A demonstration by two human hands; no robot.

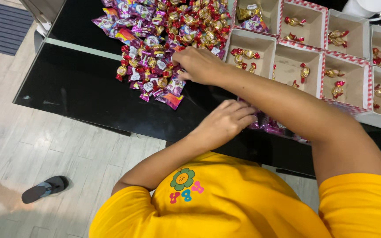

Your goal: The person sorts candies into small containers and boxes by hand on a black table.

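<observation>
**Hands working at a pile of wrapped sweets**

A black glass table (84,88) is carrying everything. Along its far right side, open cardboard boxes (298,70) with red-patterned rims are sitting side by side, each holding a few gold-and-red sweets. A big pile of wrapped sweets (159,44), purple, red and gold, is lying left of the boxes. The right hand (199,65) is reaching across into the pile's edge, fingers curled on the sweets; whether it is gripping 1, I cannot tell. The left hand (223,121) is resting nearer the body, fingers loosely curled over purple wrappers (270,126).
</observation>
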